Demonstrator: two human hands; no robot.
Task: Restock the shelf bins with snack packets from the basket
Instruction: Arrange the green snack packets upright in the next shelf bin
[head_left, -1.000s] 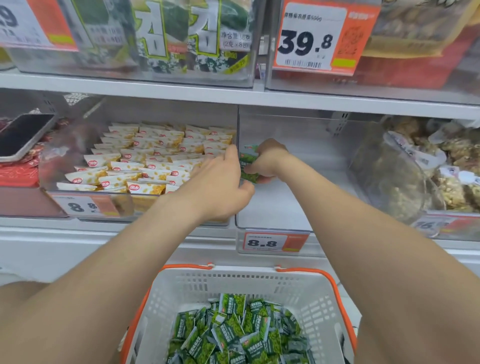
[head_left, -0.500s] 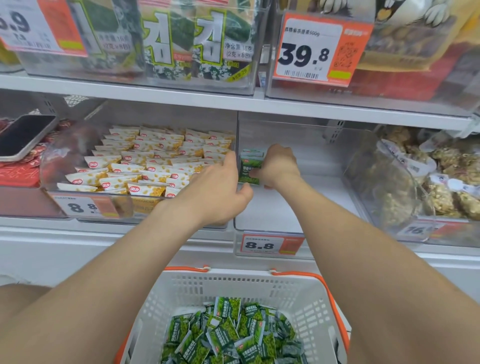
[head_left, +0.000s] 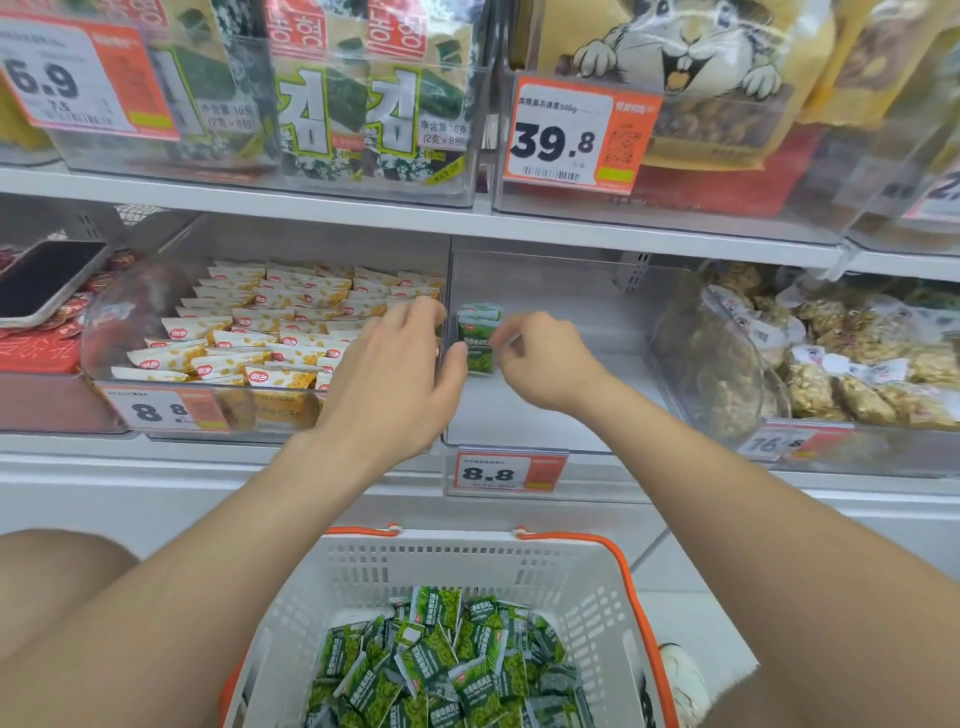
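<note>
Shelf bin (head_left: 550, 415): green packets (head_left: 478, 347) between hands (head_left: 397, 371) (head_left: 545, 364)

Bright even shop light, soft shadows, glare on clear plastic, wide-angle bowing at edges

A dark phone (head_left: 49, 278) is lying screen-up on red packets (head_left: 36, 353) at the left end of the middle shelf. Just beside them, yellow-and-white packets (head_left: 270, 322) are sitting in tidy rows behind an orange-and-white price tag (head_left: 161, 410). Over on the right, wrapped nut clusters (head_left: 857, 358) are piling up in a clear bin. On the shelf above, seaweed packs (head_left: 353, 104) are standing upright next to a 6.9 tag (head_left: 67, 83), and a 39.8 tag (head_left: 563, 137) is hanging before a bag with a cartoon rodent (head_left: 675, 57).
</note>
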